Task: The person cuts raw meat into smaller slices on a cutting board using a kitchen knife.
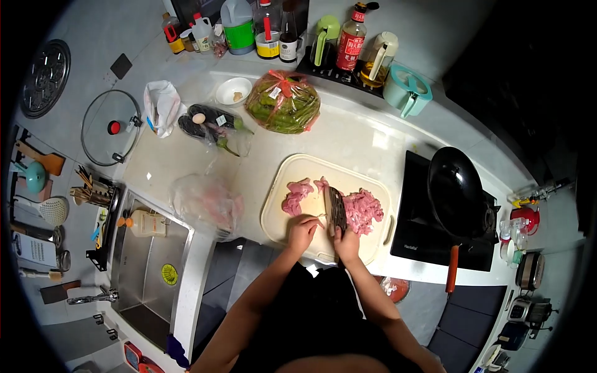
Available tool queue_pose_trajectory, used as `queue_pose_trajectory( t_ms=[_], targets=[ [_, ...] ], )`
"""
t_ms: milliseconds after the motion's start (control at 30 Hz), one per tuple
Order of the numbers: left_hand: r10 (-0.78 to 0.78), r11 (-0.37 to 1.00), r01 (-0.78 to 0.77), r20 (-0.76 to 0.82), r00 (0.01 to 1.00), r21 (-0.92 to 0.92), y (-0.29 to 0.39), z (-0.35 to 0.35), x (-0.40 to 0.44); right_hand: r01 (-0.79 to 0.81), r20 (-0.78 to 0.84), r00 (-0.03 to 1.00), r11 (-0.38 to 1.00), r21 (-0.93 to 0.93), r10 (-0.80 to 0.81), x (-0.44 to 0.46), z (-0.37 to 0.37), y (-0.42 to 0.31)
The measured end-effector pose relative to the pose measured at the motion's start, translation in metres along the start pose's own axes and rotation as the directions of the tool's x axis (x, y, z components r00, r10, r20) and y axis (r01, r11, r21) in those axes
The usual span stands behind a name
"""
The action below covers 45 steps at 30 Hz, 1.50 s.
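Observation:
My right hand point(346, 243) is closed around the handle of a cleaver point(336, 210), whose dark blade stands over the middle of the cutting board point(283, 171). Just left of the blade, my left hand point(303, 232) has its fingers bent together low on the board; a small pale bit shows at the fingertips, too small to name. Sliced pink raw meat point(363, 211) is heaped to the right of the cleaver. Larger pieces of meat point(296, 198) lie on the left, and a small piece point(321, 184) sits near the blade's far end.
A wok point(457, 193) rests on the black cooktop point(407, 214) to the right, its handle pointing toward me. Left are a clear plastic bag point(208, 202) and the sink point(146, 267). Behind lie bagged eggplants point(214, 124), a white bowl point(227, 93), bagged green vegetables point(284, 109) and several bottles.

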<state>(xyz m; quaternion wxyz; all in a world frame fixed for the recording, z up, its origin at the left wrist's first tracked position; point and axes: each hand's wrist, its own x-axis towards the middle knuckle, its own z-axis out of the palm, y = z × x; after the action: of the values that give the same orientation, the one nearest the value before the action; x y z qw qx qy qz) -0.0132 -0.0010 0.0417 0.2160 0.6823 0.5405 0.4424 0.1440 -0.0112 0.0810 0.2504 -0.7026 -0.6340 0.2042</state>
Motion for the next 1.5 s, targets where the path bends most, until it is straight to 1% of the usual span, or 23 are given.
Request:
queue_pose_trajectory(
  t_ms=[67, 200, 233, 267, 333, 367, 467, 500, 533, 667, 700, 800, 833, 967, 1000, 1033, 1067, 1100, 1200, 1233, 1333, 1433, 1500],
  targets=[
    [-0.083, 0.992, 0.081, -0.018, 0.996, -0.096, 0.003, -0.003, 0.0, -0.026, 0.021, 0.999, 0.999, 0.03, 0.025, -0.003, -0.011, 0.003],
    [-0.211, 0.975, 0.204, -0.079, 0.974, -0.091, -0.009, -0.01, -0.002, 0.111, 0.11, 0.987, 0.991, 0.078, -0.119, -0.01, -0.026, -0.008],
    [-0.177, 0.982, 0.168, -0.116, 0.977, -0.088, -0.012, -0.01, -0.002, 0.048, 0.275, 0.96, 0.999, -0.001, -0.046, -0.01, -0.023, -0.007],
    [-0.205, 0.978, 0.199, -0.109, 0.973, -0.062, -0.016, -0.011, -0.002, 0.072, 0.288, 0.955, 0.997, 0.002, -0.07, -0.012, -0.014, -0.004],
    [-0.256, 0.967, 0.256, -0.099, 0.962, -0.013, -0.02, -0.015, 0.001, 0.052, 0.361, 0.933, 0.994, -0.092, -0.016, -0.015, -0.017, -0.012],
    [-0.22, 0.975, 0.222, -0.145, 0.965, -0.005, -0.023, -0.015, 0.003, 0.112, 0.295, 0.952, 0.988, -0.104, -0.077, -0.017, -0.011, -0.003],
    [-0.181, 0.98, 0.192, -0.168, 0.969, 0.053, -0.015, -0.021, 0.016, 0.026, 0.28, 0.96, 0.989, -0.148, 0.017, -0.013, -0.02, -0.001],
    [-0.108, 0.987, 0.124, -0.154, 0.982, 0.101, -0.013, -0.023, 0.022, 0.068, 0.154, 0.987, 0.986, -0.151, -0.044, -0.012, -0.02, 0.002],
    [-0.033, 0.988, 0.053, -0.138, 0.99, 0.145, -0.011, -0.023, 0.032, 0.004, 0.167, 0.986, 0.988, -0.156, 0.022, -0.01, -0.024, 0.006],
    [0.194, 0.938, -0.162, -0.076, 0.978, 0.306, -0.008, -0.008, 0.081, -0.038, 0.041, 0.998, 0.999, 0.024, 0.037, -0.013, -0.033, 0.016],
    [0.173, 0.927, -0.141, -0.061, 0.983, 0.347, -0.025, 0.007, 0.087, -0.052, 0.019, 0.999, 0.995, 0.083, 0.051, -0.014, -0.033, 0.018],
    [0.158, 0.893, -0.177, 0.079, 0.984, 0.415, -0.034, 0.026, 0.115, -0.096, -0.026, 0.994, 0.972, 0.212, 0.104, -0.016, -0.037, 0.024],
    [0.177, 0.892, -0.258, 0.238, 0.955, 0.371, -0.038, 0.026, 0.123, -0.092, -0.036, 0.994, 0.973, 0.21, 0.102, -0.017, -0.039, 0.024],
    [-0.003, 0.927, -0.164, 0.442, 0.897, 0.338, -0.065, 0.046, 0.134, -0.18, 0.054, 0.984, 0.946, 0.27, 0.172, -0.018, -0.038, 0.026],
    [-0.103, 0.984, 0.031, 0.414, 0.904, 0.178, -0.063, 0.041, 0.135, -0.197, 0.077, 0.98, 0.936, 0.291, 0.182, -0.019, -0.037, 0.028],
    [-0.21, 0.974, 0.226, 0.401, 0.892, 0.007, -0.061, 0.035, 0.133, -0.212, 0.102, 0.977, 0.926, 0.312, 0.19, -0.02, -0.035, 0.03],
    [-0.313, 0.9, 0.404, 0.403, 0.86, -0.163, -0.059, 0.028, 0.132, -0.225, 0.127, 0.973, 0.915, 0.333, 0.193, -0.019, -0.031, 0.031],
    [-0.255, 0.907, 0.339, 0.314, 0.915, -0.251, -0.059, 0.021, 0.129, -0.2, 0.122, 0.978, 0.929, 0.31, 0.17, -0.019, -0.025, 0.035],
    [-0.483, 0.615, 0.661, 0.457, 0.746, -0.429, -0.032, -0.016, 0.123, -0.036, 0.106, 0.994, 0.942, 0.334, 0.0, -0.017, -0.01, 0.038],
    [-0.45, 0.595, 0.647, 0.469, 0.76, -0.477, -0.034, -0.021, 0.118, -0.024, 0.113, 0.994, 0.953, 0.302, -0.011, -0.016, -0.006, 0.037],
    [-0.493, 0.615, 0.665, 0.451, 0.744, -0.424, -0.034, -0.038, 0.101, -0.113, 0.247, 0.968, 0.965, 0.237, 0.053, -0.012, 0.001, 0.029],
    [-0.402, 0.883, 0.446, 0.256, 0.879, -0.147, -0.047, -0.045, 0.081, -0.149, 0.282, 0.955, 0.973, 0.177, 0.095, -0.009, 0.002, 0.029],
    [-0.381, 0.918, 0.395, 0.199, 0.903, -0.035, -0.041, -0.053, 0.073, -0.174, 0.281, 0.952, 0.969, 0.178, 0.12, -0.007, 0.002, 0.031]
  ],
)
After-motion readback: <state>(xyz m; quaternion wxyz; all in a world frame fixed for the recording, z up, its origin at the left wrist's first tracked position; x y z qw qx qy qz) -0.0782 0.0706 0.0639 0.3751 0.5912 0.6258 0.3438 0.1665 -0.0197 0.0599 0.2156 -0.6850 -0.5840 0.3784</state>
